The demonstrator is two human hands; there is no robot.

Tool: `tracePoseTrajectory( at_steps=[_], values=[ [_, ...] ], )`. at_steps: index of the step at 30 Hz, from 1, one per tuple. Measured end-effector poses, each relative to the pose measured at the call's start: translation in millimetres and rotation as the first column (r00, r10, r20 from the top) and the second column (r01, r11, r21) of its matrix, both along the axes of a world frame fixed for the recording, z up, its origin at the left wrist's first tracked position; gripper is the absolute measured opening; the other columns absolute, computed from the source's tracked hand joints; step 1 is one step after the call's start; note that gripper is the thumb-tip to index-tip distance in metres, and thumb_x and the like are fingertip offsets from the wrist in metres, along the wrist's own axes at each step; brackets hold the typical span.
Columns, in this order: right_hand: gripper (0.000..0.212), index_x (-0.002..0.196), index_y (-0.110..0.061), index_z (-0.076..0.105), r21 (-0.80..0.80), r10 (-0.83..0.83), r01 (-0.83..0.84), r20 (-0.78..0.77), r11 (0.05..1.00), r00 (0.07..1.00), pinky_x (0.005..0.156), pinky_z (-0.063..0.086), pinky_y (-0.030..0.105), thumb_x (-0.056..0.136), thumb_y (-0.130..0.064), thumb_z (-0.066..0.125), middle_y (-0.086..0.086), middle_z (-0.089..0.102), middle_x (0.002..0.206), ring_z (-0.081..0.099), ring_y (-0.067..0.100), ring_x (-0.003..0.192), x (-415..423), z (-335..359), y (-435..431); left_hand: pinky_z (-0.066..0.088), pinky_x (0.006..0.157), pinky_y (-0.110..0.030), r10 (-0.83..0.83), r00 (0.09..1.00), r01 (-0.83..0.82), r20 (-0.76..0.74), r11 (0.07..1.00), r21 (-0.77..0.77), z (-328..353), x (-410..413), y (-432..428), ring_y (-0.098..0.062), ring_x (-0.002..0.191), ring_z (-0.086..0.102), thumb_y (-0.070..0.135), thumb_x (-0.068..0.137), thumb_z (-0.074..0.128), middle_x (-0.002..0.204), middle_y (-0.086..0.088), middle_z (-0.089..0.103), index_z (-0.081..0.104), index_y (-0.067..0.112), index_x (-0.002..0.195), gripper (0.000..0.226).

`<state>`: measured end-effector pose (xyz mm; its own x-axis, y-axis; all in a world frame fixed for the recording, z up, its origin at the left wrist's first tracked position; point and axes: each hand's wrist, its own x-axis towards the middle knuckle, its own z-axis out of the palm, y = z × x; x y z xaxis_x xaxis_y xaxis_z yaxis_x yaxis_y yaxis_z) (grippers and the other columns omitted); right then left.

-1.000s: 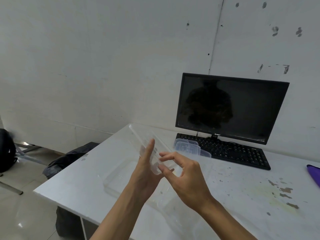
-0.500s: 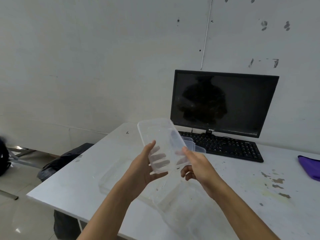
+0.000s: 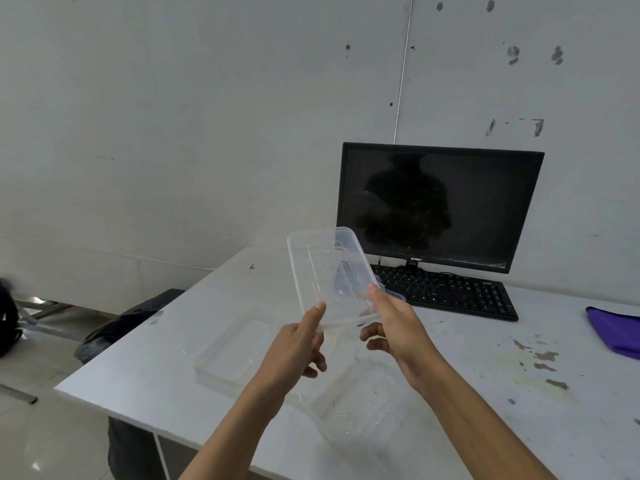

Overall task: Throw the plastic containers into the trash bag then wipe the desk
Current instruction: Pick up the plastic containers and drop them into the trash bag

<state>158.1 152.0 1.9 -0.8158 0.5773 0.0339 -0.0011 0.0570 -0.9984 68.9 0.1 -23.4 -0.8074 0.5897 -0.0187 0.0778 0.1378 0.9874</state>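
I hold a clear plastic container up above the white desk, tilted with its open side toward me. My left hand grips its near left corner with the thumb on the rim. My right hand holds the near right corner. Two more clear containers lie on the desk: one to the left below my hands, another beneath my right forearm. A further clear piece peeks out behind my right hand by the keyboard. A black trash bag sits on the floor past the desk's left edge.
A dark monitor and black keyboard stand at the back of the desk against the wall. A purple cloth lies at the right edge. The desk surface has stains at right. A dark object sits at far left on the floor.
The container was edge-on between my hands a second ago; it has been turned and lifted higher, and both hands have shifted to its near corners.
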Motion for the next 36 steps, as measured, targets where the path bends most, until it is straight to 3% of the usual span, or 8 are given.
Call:
tracePoseTrajectory(
  at_steps=[7, 11, 16, 21, 23, 27, 31, 36],
  values=[
    [0.032, 0.114, -0.022, 0.062, -0.145, 0.109, -0.107, 0.003, 0.984, 0.994, 0.063, 0.056, 0.028, 0.095, -0.048, 0.058, 0.018, 0.066, 0.106, 0.068, 0.023, 0.077, -6, 7, -18, 0.052, 0.064, -0.031, 0.030, 0.999, -0.029, 0.031, 0.999, -0.041, 9, 3, -25, -0.012, 0.057, 0.069, 0.075, 0.088, 0.040, 0.053, -0.001, 0.057, 0.052, 0.016, 0.053, 0.070],
    [0.037, 0.117, -0.012, 0.066, -0.167, 0.201, -0.197, 0.011, 0.966, 0.979, 0.063, 0.058, 0.032, 0.093, -0.040, 0.063, 0.020, 0.066, 0.101, 0.069, 0.024, 0.072, -19, 8, -32, 0.059, 0.059, -0.030, 0.093, 0.985, -0.095, 0.147, 0.995, 0.007, 16, -9, -59, -0.018, 0.070, 0.076, 0.081, 0.077, 0.047, 0.090, -0.006, 0.075, 0.066, 0.017, 0.104, 0.072],
    [0.034, 0.108, -0.006, 0.072, -0.188, 0.347, -0.329, 0.076, 0.926, 0.935, 0.064, 0.058, 0.036, 0.091, -0.035, 0.067, 0.019, 0.064, 0.097, 0.069, 0.026, 0.068, -47, -1, -61, 0.060, 0.061, -0.030, 0.204, 0.940, -0.241, 0.272, 0.964, 0.110, 9, -31, -106, -0.023, 0.086, 0.078, 0.082, 0.066, 0.050, 0.116, -0.007, 0.073, 0.062, 0.021, 0.123, 0.085],
    [0.036, 0.111, -0.002, 0.070, -0.230, 0.425, -0.386, 0.156, 0.893, 0.892, 0.065, 0.060, 0.037, 0.092, -0.032, 0.066, 0.025, 0.066, 0.107, 0.070, 0.028, 0.067, -100, -5, -89, 0.059, 0.059, -0.032, 0.328, 0.880, -0.380, 0.342, 0.920, 0.096, -9, -70, -149, -0.022, 0.078, 0.078, 0.078, 0.084, 0.040, 0.107, -0.008, 0.075, 0.064, 0.019, 0.113, 0.070],
    [0.034, 0.112, -0.001, 0.068, -0.251, 0.436, -0.389, 0.170, 0.886, 0.884, 0.065, 0.060, 0.038, 0.092, -0.029, 0.068, 0.022, 0.070, 0.098, 0.069, 0.029, 0.067, -128, -3, -98, 0.058, 0.057, -0.031, 0.389, 0.855, -0.441, 0.342, 0.893, 0.088, -13, -94, -168, -0.019, 0.072, 0.078, 0.067, 0.095, 0.040, 0.104, -0.007, 0.075, 0.065, 0.018, 0.109, 0.056],
    [0.032, 0.109, 0.000, 0.067, -0.232, 0.453, -0.408, 0.195, 0.883, 0.870, 0.064, 0.061, 0.037, 0.090, -0.026, 0.070, 0.015, 0.070, 0.080, 0.068, 0.029, 0.065, -196, -3, -114, 0.055, 0.059, -0.032, 0.516, 0.805, -0.559, 0.291, 0.825, 0.084, -21, -154, -215, -0.021, 0.081, 0.073, 0.044, 0.101, 0.051, 0.103, -0.005, 0.072, 0.065, 0.017, 0.106, 0.030],
    [0.034, 0.110, 0.000, 0.066, -0.218, 0.475, -0.431, 0.234, 0.876, 0.848, 0.062, 0.061, 0.037, 0.089, -0.026, 0.072, 0.020, 0.067, 0.090, 0.069, 0.030, 0.064, -261, -13, -131, 0.054, 0.061, -0.031, 0.648, 0.709, -0.685, 0.276, 0.726, 0.056, -36, -219, -255, -0.017, 0.080, 0.066, 0.025, 0.099, 0.058, 0.098, -0.007, 0.070, 0.064, 0.014, 0.098, 0.012],
    [0.027, 0.107, -0.004, 0.065, -0.103, 0.424, -0.412, 0.256, 0.905, 0.869, 0.061, 0.061, 0.037, 0.093, -0.026, 0.068, 0.020, 0.065, 0.097, 0.071, 0.029, 0.064, -349, -21, -150, 0.056, 0.082, -0.043, 0.740, 0.578, -0.747, 0.343, 0.650, -0.143, -72, -297, -270, -0.032, 0.120, 0.057, 0.027, 0.094, 0.066, 0.127, -0.014, 0.059, 0.057, 0.007, 0.120, 0.034]
  ],
)
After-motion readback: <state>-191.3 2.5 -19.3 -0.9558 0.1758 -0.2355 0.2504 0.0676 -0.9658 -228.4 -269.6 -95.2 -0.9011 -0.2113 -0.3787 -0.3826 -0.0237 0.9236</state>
